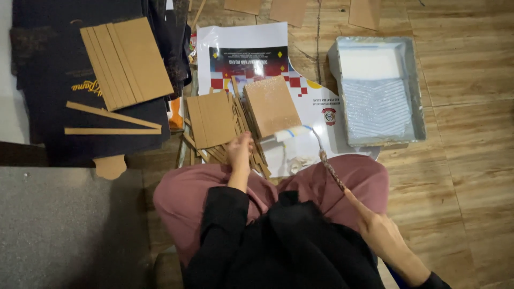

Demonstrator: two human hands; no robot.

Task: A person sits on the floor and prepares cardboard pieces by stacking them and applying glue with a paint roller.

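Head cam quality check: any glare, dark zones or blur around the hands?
Head view: glare on the glossy poster and a sheen on the paint tray; the left edge and dark sheets sink into shadow; the left hand on the cardboard strips is soft, the right hand with the roller is dim but readable; slight wide-angle bend in the floorboards.

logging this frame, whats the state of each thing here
paint roller: held by right hand, head resting on the printed sheet
paint tray: white glue inside
cardboard square: speckled, lying flat
cardboard strips: loose pile, touched by left hand
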